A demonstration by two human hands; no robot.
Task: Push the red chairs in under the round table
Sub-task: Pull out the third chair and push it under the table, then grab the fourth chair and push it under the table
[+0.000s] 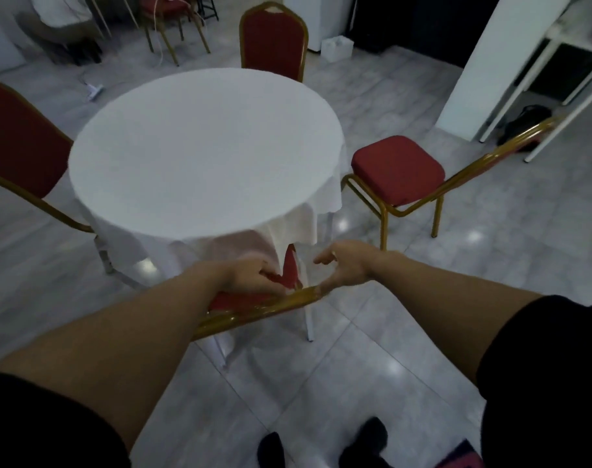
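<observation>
While both bare forearms reach forward over the pale tiled floor [372, 336], the head view shows the nearest red-cushioned chair with a gold metal frame [254, 310] directly below the person, at the near edge of the round table draped in a white cloth [203, 150]. Its top rail runs as a slanted gold bar from lower left to upper right, and its seat points away from the person, tucked beneath the hanging cloth. The left hand [254, 276] is curled over the red backrest just behind that rail, fingers closed on the padding. The right hand [347, 265] hangs loosely spread just above the right end of the rail; whether it touches the metal cannot be told because of blur.

A second red chair with a gold frame [397, 172] stands to the right of the table, its square seat fully clear of the cloth and facing the table, its back rail stretching off toward the upper right. A third red chair [272, 42] stands upright at the far side, its arched back close against the table edge. A fourth red chair [21, 143] sits at the left, its back tilted in the wide-angle frame and its seat hidden under the cloth.
</observation>
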